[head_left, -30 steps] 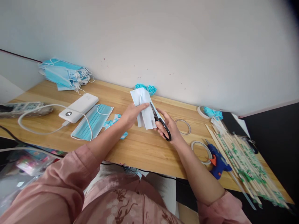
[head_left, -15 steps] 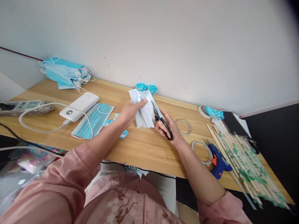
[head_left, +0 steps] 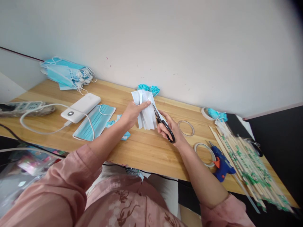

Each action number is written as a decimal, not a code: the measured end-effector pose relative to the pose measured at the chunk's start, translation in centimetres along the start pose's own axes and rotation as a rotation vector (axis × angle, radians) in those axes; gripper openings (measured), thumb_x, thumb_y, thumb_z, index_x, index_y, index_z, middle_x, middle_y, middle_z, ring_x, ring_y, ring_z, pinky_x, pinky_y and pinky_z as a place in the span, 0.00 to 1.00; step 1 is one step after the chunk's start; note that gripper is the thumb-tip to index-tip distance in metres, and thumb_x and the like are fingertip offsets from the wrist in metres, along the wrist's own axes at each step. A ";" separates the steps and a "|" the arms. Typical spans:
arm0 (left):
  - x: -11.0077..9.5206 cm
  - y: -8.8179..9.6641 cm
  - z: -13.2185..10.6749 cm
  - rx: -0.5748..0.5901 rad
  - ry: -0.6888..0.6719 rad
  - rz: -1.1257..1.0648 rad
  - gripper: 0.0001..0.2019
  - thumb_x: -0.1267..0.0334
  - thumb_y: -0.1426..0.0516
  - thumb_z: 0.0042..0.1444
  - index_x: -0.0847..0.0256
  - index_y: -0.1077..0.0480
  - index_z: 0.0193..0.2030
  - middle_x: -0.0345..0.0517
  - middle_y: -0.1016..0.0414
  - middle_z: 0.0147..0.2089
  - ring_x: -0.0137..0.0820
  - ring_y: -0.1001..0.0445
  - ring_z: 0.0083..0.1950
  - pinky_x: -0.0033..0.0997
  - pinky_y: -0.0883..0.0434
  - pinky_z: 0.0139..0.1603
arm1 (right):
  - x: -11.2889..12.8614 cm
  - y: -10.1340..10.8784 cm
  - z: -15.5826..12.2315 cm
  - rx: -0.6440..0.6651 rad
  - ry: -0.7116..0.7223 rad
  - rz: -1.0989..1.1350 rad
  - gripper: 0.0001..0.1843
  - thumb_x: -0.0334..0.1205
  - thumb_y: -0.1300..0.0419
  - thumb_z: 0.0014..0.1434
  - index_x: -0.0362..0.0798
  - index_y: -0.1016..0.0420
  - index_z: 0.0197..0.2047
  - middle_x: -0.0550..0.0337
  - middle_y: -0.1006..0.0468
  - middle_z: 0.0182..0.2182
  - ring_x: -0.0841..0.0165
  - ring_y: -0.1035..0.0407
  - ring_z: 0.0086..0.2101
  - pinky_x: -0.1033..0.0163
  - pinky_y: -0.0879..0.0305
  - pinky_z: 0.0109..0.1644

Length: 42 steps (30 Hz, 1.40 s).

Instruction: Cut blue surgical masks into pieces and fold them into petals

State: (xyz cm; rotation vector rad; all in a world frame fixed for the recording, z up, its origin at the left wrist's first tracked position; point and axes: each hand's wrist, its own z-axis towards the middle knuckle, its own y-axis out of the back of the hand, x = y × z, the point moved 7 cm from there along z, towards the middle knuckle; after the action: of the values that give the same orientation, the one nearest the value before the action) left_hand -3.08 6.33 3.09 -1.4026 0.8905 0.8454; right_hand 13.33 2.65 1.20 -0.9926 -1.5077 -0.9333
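My left hand (head_left: 131,114) pinches a folded white piece of mask fabric (head_left: 145,108) and holds it up over the wooden table (head_left: 142,148). My right hand (head_left: 170,127) grips black scissors (head_left: 163,123), fingers through the handles, with the blades at the right edge of the white fabric. A blue face mask (head_left: 94,121) lies flat on the table left of my left forearm, with small blue cut pieces (head_left: 116,122) beside it.
A white power bank (head_left: 80,107) with a cable and a stack of blue masks (head_left: 67,74) lie at the left. Blue fabric flowers (head_left: 148,88) sit by the wall. Tape rolls (head_left: 186,127), a blue glue gun (head_left: 221,163) and several wrapped chopsticks (head_left: 246,162) lie at the right.
The white fabric has been drawn slightly in and lower between my hands, and the scissors have shifted a little along its right edge. Otherwise little has moved.
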 end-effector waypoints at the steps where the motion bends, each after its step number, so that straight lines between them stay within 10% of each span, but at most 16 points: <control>1: 0.0 0.0 0.0 -0.005 0.001 0.003 0.19 0.54 0.31 0.43 0.63 0.29 0.36 0.43 0.24 0.32 0.32 0.26 0.32 0.35 0.28 0.40 | 0.0 0.0 0.0 0.005 0.002 -0.002 0.42 0.50 0.34 0.54 0.51 0.43 0.68 0.71 0.31 0.20 0.78 0.45 0.17 0.72 0.52 0.18; 42: 0.4 0.2 -0.1 -0.040 0.056 0.008 0.19 0.54 0.31 0.43 0.64 0.28 0.35 0.45 0.23 0.32 0.34 0.26 0.32 0.35 0.28 0.39 | 0.4 0.1 -0.2 0.030 0.076 -0.118 0.48 0.55 0.34 0.56 0.48 0.49 0.72 0.68 0.26 0.22 0.78 0.41 0.14 0.71 0.46 0.17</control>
State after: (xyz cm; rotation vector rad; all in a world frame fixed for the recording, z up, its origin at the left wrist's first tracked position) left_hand -3.13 6.20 2.61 -1.4643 0.9274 0.8374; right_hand 13.48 2.52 1.62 -0.8446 -1.5244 -1.0172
